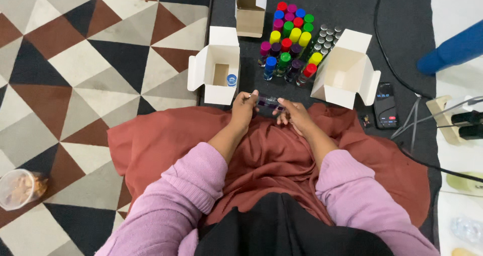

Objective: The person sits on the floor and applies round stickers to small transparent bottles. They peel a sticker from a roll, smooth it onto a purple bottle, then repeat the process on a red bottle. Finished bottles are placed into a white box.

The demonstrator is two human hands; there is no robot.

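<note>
A small purple vial (269, 102) lies sideways between my two hands, above the red-brown cloth on my lap. My left hand (243, 108) pinches its left end and my right hand (294, 114) grips its right end. Just beyond stands a cluster of vials with coloured caps (289, 39) on the dark mat. An open white box (215, 67) to the left holds one blue-capped vial (231, 79). Another open white box (345, 70) sits to the right, with nothing visible inside.
A third small open box (250, 12) stands at the back. A black phone (385, 105) lies right of the boxes, with cables and a power strip (455, 118) further right. A plastic tub (19, 188) sits on the patterned rug at left.
</note>
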